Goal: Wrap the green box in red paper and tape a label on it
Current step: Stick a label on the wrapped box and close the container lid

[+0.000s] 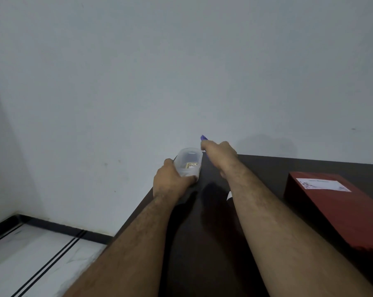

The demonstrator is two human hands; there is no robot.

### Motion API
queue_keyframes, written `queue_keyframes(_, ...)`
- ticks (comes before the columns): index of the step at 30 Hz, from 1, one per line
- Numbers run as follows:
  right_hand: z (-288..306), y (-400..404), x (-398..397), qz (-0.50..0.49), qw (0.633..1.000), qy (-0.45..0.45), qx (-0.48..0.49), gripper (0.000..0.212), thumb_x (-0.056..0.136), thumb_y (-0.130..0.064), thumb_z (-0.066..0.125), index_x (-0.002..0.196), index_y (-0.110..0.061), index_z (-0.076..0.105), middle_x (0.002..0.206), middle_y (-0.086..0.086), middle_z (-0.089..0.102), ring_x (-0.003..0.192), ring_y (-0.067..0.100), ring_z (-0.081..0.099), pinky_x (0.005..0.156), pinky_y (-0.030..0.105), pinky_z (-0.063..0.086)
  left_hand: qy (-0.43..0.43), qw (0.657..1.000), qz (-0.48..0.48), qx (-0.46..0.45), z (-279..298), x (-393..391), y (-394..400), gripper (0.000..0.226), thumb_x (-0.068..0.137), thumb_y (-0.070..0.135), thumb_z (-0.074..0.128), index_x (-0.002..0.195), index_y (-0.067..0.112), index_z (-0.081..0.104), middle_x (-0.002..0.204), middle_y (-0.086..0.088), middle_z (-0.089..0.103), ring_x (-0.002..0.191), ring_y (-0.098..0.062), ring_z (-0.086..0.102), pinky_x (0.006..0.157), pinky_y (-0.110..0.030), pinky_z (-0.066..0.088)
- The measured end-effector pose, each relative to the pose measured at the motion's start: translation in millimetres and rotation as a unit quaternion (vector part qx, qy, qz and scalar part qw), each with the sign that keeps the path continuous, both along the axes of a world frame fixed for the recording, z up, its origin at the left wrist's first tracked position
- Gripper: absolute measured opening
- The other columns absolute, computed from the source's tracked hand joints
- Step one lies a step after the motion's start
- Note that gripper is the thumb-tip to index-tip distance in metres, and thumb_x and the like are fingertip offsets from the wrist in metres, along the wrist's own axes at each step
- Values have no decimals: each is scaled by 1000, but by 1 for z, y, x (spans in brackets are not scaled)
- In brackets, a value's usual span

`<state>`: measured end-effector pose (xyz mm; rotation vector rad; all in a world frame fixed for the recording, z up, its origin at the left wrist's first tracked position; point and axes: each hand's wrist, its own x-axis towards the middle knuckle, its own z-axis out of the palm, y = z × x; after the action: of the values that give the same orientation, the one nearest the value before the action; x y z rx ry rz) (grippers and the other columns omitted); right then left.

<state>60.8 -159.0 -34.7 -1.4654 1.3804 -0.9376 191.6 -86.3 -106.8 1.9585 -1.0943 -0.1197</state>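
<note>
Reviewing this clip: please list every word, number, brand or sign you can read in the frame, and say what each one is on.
No text can be read here.
White label on the red wrapped box: a dark printed line and a speckled block, too blurred to read.
Clear plastic container held by the left hand: a small gold and white item inside, print too small to read.
Blue object in the right hand: no markings visible.

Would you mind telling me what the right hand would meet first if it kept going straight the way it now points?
Probably the pale wall: the right hand, gripping a blue object, points past the table's far edge. Depth is unclear.
</note>
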Motion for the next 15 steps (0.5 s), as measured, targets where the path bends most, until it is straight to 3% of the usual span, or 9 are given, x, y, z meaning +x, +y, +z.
queue_keyframes(1, 4, 0, 1, 16, 998, -57, 4, 50, 85, -46, 60, 121, -12, 57, 109, 5, 58, 93, 24, 58, 69, 31, 48, -4, 1000, -3, 0, -1, -1, 0, 71, 62, 58, 87, 116, 24, 55, 108, 5, 70, 96, -23, 69, 84, -41, 61)
queue_keyframes(3, 8, 1, 4, 36, 988, -144, 41, 29, 96, -42, 51, 108, -17, 57, 106, 5, 58, 93, 26, 61, 74, 34, 57, -9, 1000, -4, 0, 0, -3, 1, 71, 63, 59, 87, 116, 24, 55, 109, 5, 70, 95, -21, 69, 84, -41, 61)
queue_keyframes(5, 8, -1, 7, 31, 981, -184, 49, 26, 100, -38, 46, 108, -16, 56, 110, 8, 61, 99, 31, 65, 84, 50, 63, -5, 1000, -2, -3, 0, -4, 2, 70, 62, 60, 85, 114, 24, 55, 107, 5, 70, 93, -21, 68, 83, -41, 62)
queue_keyframes(6, 7, -2, 7, 19, 981, -189, 40, 27, 100, -33, 45, 109, -12, 58, 109, 10, 63, 96, 31, 66, 81, 54, 65, -4, 1000, -1, -5, 1, -5, 3, 70, 62, 61, 85, 113, 24, 55, 106, 5, 69, 92, -20, 68, 81, -40, 61)
queue_keyframes(8, 3, -6, 5, 9, 981, -192, 25, 25, 98, -20, 47, 114, -5, 61, 107, 13, 67, 91, 28, 71, 62, 45, 66, -4, 1000, -4, -7, 3, -6, 4, 70, 61, 61, 86, 112, 24, 54, 102, 6, 69, 88, -18, 68, 76, -37, 61)
queue_keyframes(9, -1, -9, 4, 9, 982, -185, 25, 23, 98, -16, 49, 113, -4, 61, 108, 14, 69, 92, 30, 72, 56, 40, 64, -4, 1000, -10, -10, 3, -7, 4, 70, 61, 61, 87, 111, 24, 54, 101, 7, 68, 86, -16, 68, 72, -34, 60)
queue_keyframes(12, -8, -11, 1, -9, 993, -119, 11, 16, 93, -15, 53, 102, -6, 63, 113, 16, 69, 96, 33, 72, 65, 39, 60, -5, 1000, -25, -10, 4, -13, 4, 68, 62, 57, 88, 111, 27, 53, 96, 11, 66, 81, -8, 65, 67, -28, 57)
queue_keyframes(15, -8, -6, 1, -7, 1000, -1, -10, 18, 91, -17, 55, 102, -5, 64, 104, 13, 68, 80, 29, 70, 51, 29, 55, -4, 999, -31, -19, 5, -17, 5, 64, 63, 56, 87, 111, 29, 53, 92, 13, 65, 79, -6, 65, 70, -29, 59)
